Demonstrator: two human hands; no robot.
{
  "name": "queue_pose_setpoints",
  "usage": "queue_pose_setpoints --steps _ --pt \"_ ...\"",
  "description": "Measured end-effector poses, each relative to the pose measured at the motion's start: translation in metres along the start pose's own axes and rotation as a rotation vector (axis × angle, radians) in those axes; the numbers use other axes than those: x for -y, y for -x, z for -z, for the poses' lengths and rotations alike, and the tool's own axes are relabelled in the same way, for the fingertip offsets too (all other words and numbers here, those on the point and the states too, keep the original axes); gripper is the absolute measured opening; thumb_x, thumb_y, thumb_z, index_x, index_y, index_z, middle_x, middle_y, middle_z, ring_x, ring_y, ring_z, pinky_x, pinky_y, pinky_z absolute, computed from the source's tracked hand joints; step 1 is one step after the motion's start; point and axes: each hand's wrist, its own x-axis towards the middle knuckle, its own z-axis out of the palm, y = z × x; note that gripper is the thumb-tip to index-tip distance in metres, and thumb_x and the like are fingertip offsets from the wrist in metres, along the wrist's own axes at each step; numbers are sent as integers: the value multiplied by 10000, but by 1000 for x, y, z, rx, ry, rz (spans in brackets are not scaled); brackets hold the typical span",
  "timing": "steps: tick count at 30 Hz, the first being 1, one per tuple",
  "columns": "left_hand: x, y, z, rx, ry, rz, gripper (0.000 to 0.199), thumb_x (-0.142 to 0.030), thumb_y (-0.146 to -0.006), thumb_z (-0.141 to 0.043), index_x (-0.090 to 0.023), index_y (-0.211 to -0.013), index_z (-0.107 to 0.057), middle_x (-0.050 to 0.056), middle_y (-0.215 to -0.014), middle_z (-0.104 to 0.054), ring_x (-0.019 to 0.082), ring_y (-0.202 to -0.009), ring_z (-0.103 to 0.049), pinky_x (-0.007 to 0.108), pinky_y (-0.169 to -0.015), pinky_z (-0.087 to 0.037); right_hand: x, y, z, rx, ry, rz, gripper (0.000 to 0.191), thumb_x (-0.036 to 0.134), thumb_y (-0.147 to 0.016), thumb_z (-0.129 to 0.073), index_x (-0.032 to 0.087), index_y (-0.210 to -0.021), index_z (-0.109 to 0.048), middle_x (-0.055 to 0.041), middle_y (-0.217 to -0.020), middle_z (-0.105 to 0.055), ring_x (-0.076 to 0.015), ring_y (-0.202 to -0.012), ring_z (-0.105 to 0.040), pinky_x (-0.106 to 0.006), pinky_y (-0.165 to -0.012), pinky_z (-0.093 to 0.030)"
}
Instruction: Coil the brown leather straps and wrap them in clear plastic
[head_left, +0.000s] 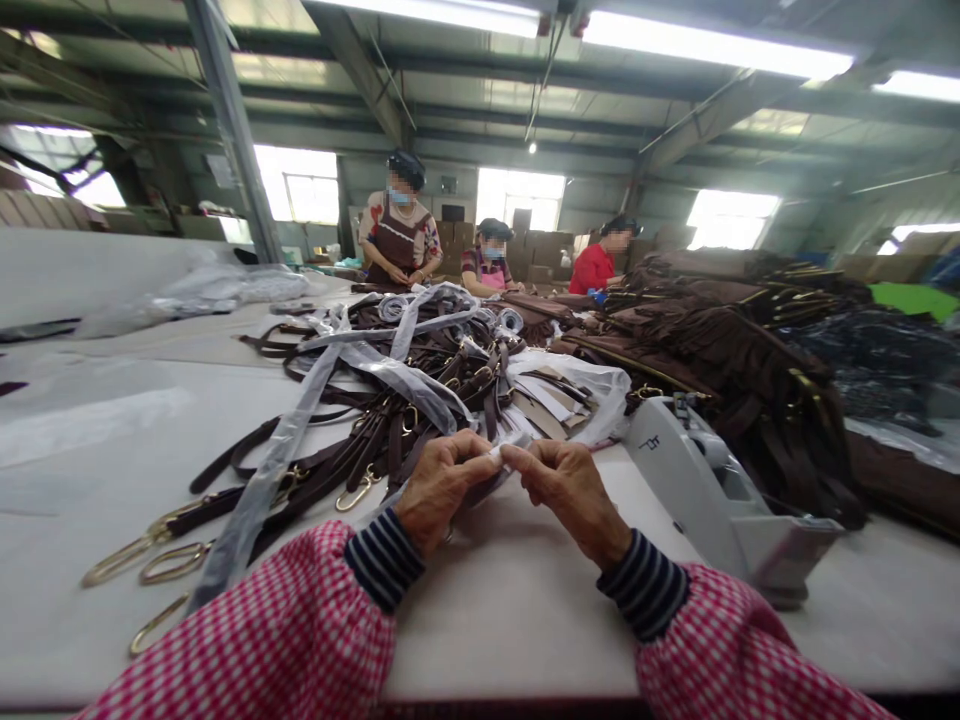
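My left hand (448, 486) and my right hand (568, 488) meet over the near part of the table, thumbs and fingertips pinched together. Between them is a piece of clear plastic wrap (517, 439), partly covered by my fingers; what lies inside it is hard to make out. Just beyond lies a heap of dark brown straps (375, 425) with gold metal clips (358, 490). Some straps are in long clear plastic sleeves (289, 455), one of which runs down beside my left forearm. A grey-white tape dispenser (697, 500) stands to the right of my right hand.
Brown bags with gold zippers (720, 320) are piled high on the right. Past the straps lies a plastic bag of papers or cards (562, 395). Crumpled clear plastic (202, 290) rests at the far left. Three people (401, 225) work across the white table (517, 620).
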Motion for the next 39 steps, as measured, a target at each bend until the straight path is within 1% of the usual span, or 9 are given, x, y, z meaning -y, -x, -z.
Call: queue_pose_setpoints --steps 10,17,19,22,25,28,30,35,39 --pt "-2 -1 4 3 304 166 349 -430 -662 -858 -121 -715 -705 0 -642 -623 101 -568 -490 243 -575 -353 -13 -4 5 210 -195 -96 497 623 -823 -756 154 -685 -664 22 -562 -574 -57 -449 -333 -219 -426 -189" --pt "-5 2 2 47 338 164 358 -454 -695 -846 -132 -718 -690 16 -657 -630 120 -583 -509 248 -565 -370 -20 1 4 155 -143 -67 442 588 -865 -717 162 -747 -692 19 -582 -569 -75 -446 -360 -232 -410 -226" --pt "-3 2 1 37 327 159 352 -458 -708 -830 -136 -728 -690 11 -652 -618 117 -578 -494 248 -557 -353 -16 10 12 63 47 58 308 466 -908 -710 171 -817 -717 11 -639 -594 -102 -504 -443 -239 -452 -331" --pt "-1 2 0 46 273 138 327 -443 -717 -812 -140 -720 -691 2 -654 -598 112 -580 -464 252 -557 -330 -3 21 27 -115 426 428 132 284 -975 -652 194 -1048 -714 -48 -909 -694 -164 -721 -615 -286 -655 -516" --pt "-2 3 -1 88 144 65 291 -418 -731 -789 -145 -695 -694 16 -713 -609 135 -656 -494 273 -622 -363 13 23 35 3 765 740 243 188 -1015 -578 210 -1245 -651 -112 -1216 -688 -234 -1040 -674 -345 -853 -560" --pt "-6 4 0 103 -26 -16 252 -396 -760 -742 -161 -682 -691 29 -766 -621 174 -753 -539 310 -717 -401 25 19 34 229 947 806 201 174 -1049 -508 193 -1189 -651 -104 -1141 -708 -213 -988 -706 -295 -772 -560" --pt "-8 4 1 118 -140 -61 218 -368 -757 -717 -173 -666 -682 27 -775 -614 188 -781 -548 326 -748 -401 28 16 32 263 974 812 189 187 -1069 -471 183 -1134 -649 -88 -1044 -708 -183 -872 -708 -265 -704 -538" --pt "-10 2 3 149 -199 -55 173 -332 -729 -673 -178 -652 -654 35 -808 -620 209 -821 -557 348 -784 -404 21 15 21 211 1092 923 212 123 -1059 -427 139 -1060 -638 -93 -935 -672 -204 -788 -656 -305 -662 -505" --pt "-9 2 3 108 -183 -17 180 -350 -753 -650 -184 -689 -625 34 -810 -620 213 -811 -552 350 -768 -411 9 10 8 51 1212 1053 234 45 -1020 -426 104 -1042 -652 -106 -900 -671 -238 -785 -635 -354 -679 -500"
